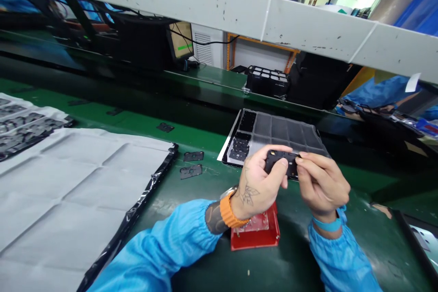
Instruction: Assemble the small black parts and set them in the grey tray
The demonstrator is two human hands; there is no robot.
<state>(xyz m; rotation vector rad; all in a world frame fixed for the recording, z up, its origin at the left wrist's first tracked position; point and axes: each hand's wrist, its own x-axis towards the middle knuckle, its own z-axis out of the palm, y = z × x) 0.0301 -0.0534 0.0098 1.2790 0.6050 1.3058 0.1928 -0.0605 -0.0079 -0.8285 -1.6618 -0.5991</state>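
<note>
Some flat black plates [240, 146] lie along the left edge of the grey-lined black tray [290, 132], so the job looks partly done; loose plates [190, 172] lie on the shiny green counter [294, 264]. The left hand [258, 182] holds one thin black plastic plate [291, 167], thumb on its face; the right hand [323, 185] pinches its right end.

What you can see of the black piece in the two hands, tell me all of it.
The black piece is thin, flat and roughly rectangular, plastic-looking, with a small gold-coloured patch near its upper left corner. Its broad face is turned toward the camera, its long side roughly level. The left hand grips it, thumb across the face; the right hand has its fingertips at the right end, whether pinching it is unclear. Fingers hide part of it.
</note>
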